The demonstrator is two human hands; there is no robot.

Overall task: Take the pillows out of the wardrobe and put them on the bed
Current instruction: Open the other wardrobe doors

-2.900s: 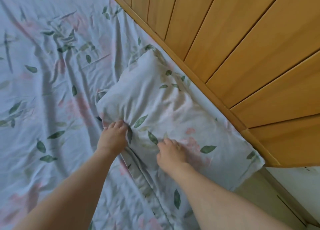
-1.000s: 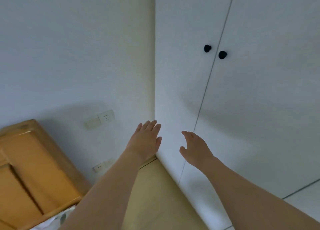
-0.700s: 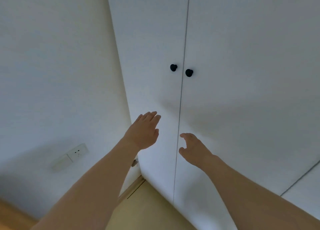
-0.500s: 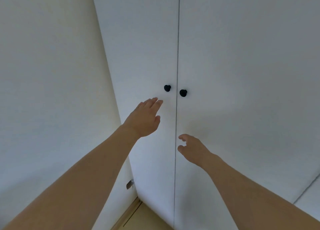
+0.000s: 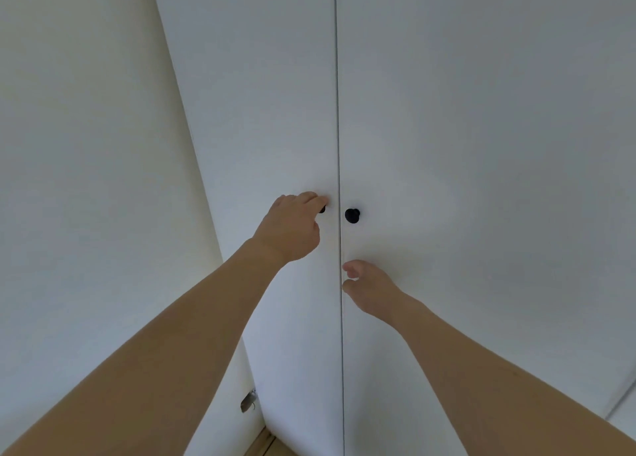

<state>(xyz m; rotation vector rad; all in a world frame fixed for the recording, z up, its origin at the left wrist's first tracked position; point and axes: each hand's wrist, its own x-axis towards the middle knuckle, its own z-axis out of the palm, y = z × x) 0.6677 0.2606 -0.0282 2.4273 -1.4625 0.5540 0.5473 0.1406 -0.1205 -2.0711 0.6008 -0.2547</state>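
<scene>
The white wardrobe stands shut, its left door (image 5: 275, 111) and right door (image 5: 481, 146) meeting at a thin seam. Each door carries a small black knob. My left hand (image 5: 292, 228) is at the left knob (image 5: 322, 210), with fingers curled over it so that only a sliver of the knob shows. The right knob (image 5: 352, 215) is free. My right hand (image 5: 370, 288) hovers just below it, close to the door, fingers loosely curled and holding nothing. No pillow or bed is in view.
A plain white wall (image 5: 86, 180) meets the wardrobe's left side. A small metal fitting (image 5: 248, 401) sits low on that corner, above a strip of pale floor (image 5: 265, 445). Another door seam (image 5: 619, 400) runs at the lower right.
I have turned from the pillow on the bed to the wardrobe. My left hand has risen to the left knob and curled over it. My right hand has stayed low.
</scene>
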